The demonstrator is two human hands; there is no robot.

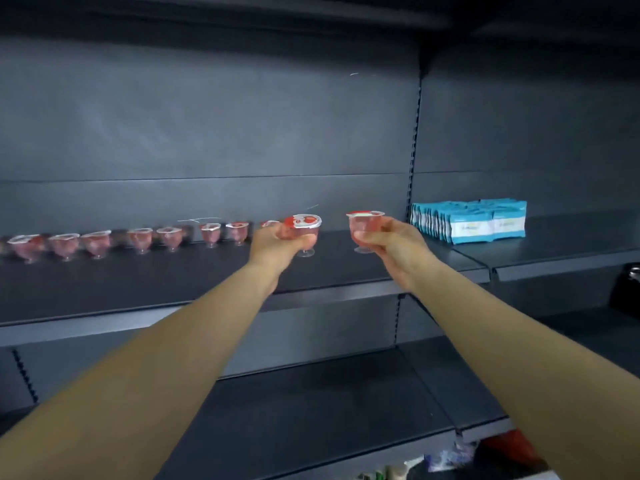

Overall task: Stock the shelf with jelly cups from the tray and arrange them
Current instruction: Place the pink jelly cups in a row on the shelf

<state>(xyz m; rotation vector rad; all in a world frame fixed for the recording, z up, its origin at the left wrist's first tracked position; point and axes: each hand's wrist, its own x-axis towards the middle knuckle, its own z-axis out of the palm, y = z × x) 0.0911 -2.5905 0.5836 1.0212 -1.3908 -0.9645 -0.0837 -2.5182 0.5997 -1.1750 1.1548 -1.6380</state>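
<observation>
Head view: two jelly cups held over a dark shelf

Head-camera footage is filled by dark grey metal shelving with a plain back panel, dimly lit. A pink jelly cup [302,233] is gripped by the left hand [273,244], fingers curled round its bowl, its foot just above or on the shelf [346,268]; contact cannot be told. A second jelly cup [365,227] is held by the right hand [391,247] in the same curled grip, near the first. A row of cups [138,239] is lined up along the shelf to the left. Blue packets [471,220] are stacked on the neighbouring shelf section to the right, beyond a slotted upright [414,150]. A lower shelf [311,410] is seen beneath the arms.
</observation>
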